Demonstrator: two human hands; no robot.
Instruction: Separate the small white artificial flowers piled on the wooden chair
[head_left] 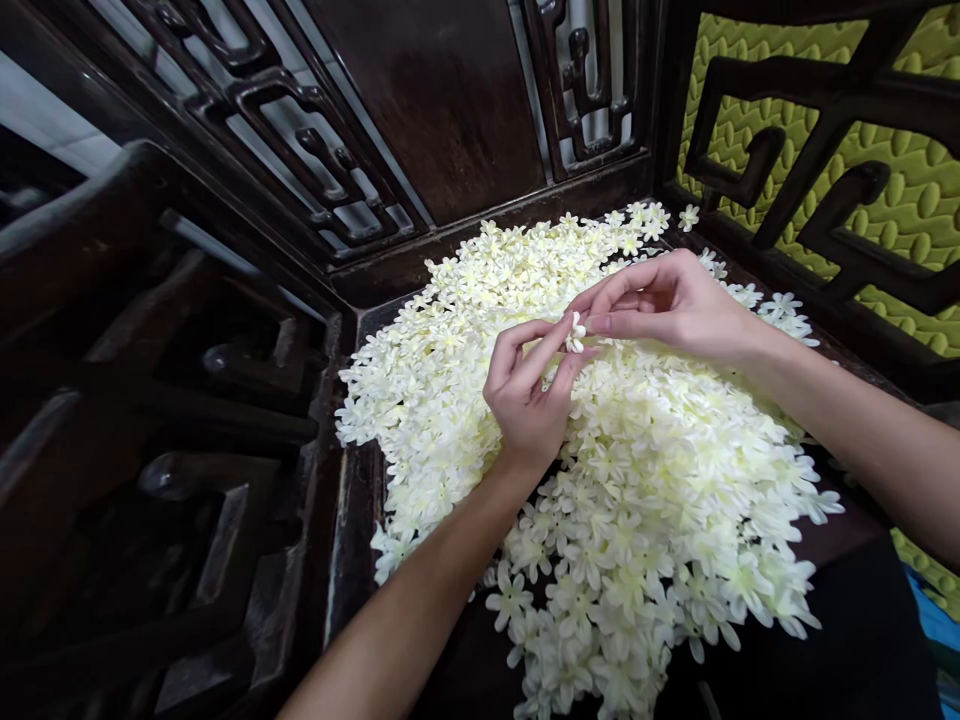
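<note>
Head view: both hands, left hand (525,385) and right hand (660,300), pinch one flower (576,333) over the flower heap (637,480); best with light fingertip pressure.

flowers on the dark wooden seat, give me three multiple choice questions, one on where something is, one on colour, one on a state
1. Where does the pile of flowers lie?
A. on the dark wooden seat
B. in a plastic basket
C. on a tiled floor

2. What colour are the flowers?
A. deep red
B. creamy white
C. blue

3. What is happening to the single flower?
A. it lies untouched on the pile
B. it is pinched between the fingertips of the left hand and the right hand
C. it sits in a closed fist

Answers:
1 A, the pile spreads over the dark seat beside the carved backrest.
2 B, every petal is pale cream.
3 B, both hands meet at it above the pile.
</note>
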